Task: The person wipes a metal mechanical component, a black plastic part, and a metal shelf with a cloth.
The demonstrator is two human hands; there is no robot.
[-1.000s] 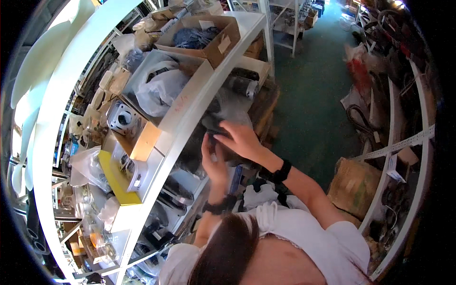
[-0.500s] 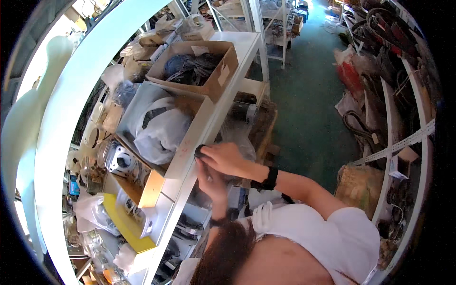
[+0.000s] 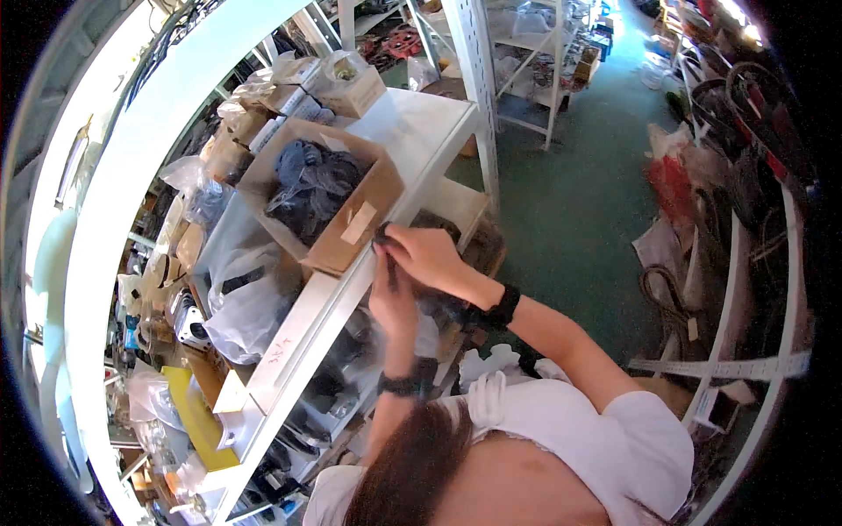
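Note:
My right hand [image 3: 427, 257] is closed, its fingertips pinching a small dark object [image 3: 381, 235] whose kind I cannot make out. Just below it, my left hand [image 3: 392, 296] is raised with its fingers pressed together against the same object. Both hands are over the front edge of a white metal shelf [image 3: 320, 324]. Right beside them stands an open cardboard box [image 3: 338, 250] with a pale label, filled with dark grey bundles [image 3: 314, 184] that seem partly wrapped in clear plastic.
Nearer along the shelf are a box with a white plastic bag [image 3: 250, 320], a white metal-looking part [image 3: 188, 324] and a yellow bin [image 3: 195, 421]. A white upright post [image 3: 474, 96] rises beyond. Across the green aisle floor [image 3: 561, 237], dark belts [image 3: 745, 114] hang on another rack.
My hands have moved farther along the shelf edge, from beside the box with the white bag to beside the box of dark bundles. The small dark object stays in my fingers.

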